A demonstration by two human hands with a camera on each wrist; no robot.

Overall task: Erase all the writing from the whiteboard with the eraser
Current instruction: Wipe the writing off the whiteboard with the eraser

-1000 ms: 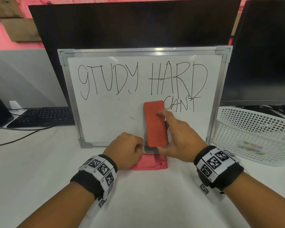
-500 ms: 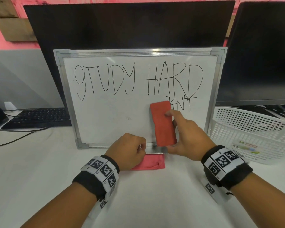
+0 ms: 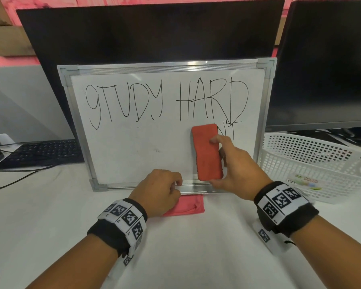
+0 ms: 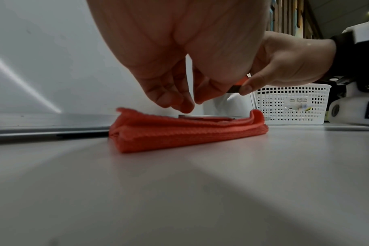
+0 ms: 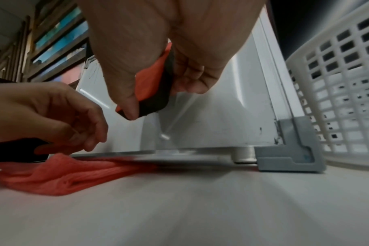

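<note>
- Two hands working at the whiteboard (image 3: 133, 155) — board leaning upright against a dark monitor (image 3: 150, 32), bottom edge resting on the white table (image 3: 186, 247).
- Right hand (image 3: 238, 170) gripping the red eraser (image 3: 206, 152), thumb along its left edge, fingers curling round the right edge; black underside showing in the right wrist view.
- Eraser lying upright against the board's lower right area, covering the left part of the small word under "HARD"; only "N'T" showing beside it.
- "STUDY HARD" standing in full across the upper half.
- Left hand (image 3: 161, 195) hanging loosely curled at the bottom frame, fingertips just above a folded red cloth (image 3: 188, 205) — gripping nothing.
- Cloth lying on the table, partly tucked under the board's lower rail.
- White perforated basket (image 3: 313, 163) sitting right of the board; black keyboard (image 3: 42, 152) sitting to the left.
</note>
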